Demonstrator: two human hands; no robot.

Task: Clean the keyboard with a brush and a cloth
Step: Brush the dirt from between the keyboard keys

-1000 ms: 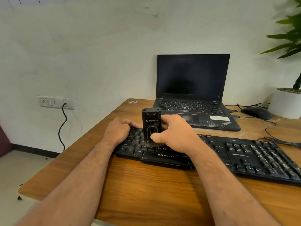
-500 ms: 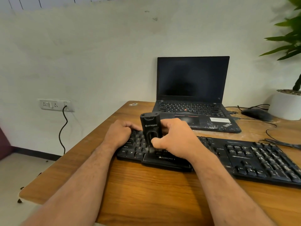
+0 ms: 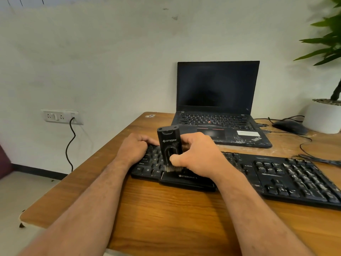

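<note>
Brushing dust from the bottom key rows, a person is working over a black keyboard (image 3: 276, 174) lying along the near half of a wooden desk (image 3: 166, 215), its left end angled toward the camera and its right end running off toward the frame edge. Nearest the lens, both forearms are reaching in from the lower corners. The right hand (image 3: 199, 159) is gripping a black brush (image 3: 168, 145) by the lower part of its upright handle, thumb pressing the front face and the remaining fingers wrapping behind it, so the pale bristles are splaying onto the keys just above the spacebar and directly below the thumb. The left hand (image 3: 134, 148) is curling over the keyboard's far left edge, knuckles up, apparently steadying the board; whether those fingers are hooking the rim cannot be told from this angle. Doing this step well seems to call for keeping the handle close to vertical, pressing lightly so the bristle tips are entering the gaps between keys rather than flattening, and sweeping in one direction while the bracing hand is stopping the board from sliding. White dust is showing across the right-hand key block, suggesting much brushing is remaining, and no cloth is appearing in view. Farther back, an open laptop (image 3: 217, 89) is standing with a dark screen, a mouse (image 3: 289, 126) and a white plant pot (image 3: 323, 117) sitting to its right.
</note>
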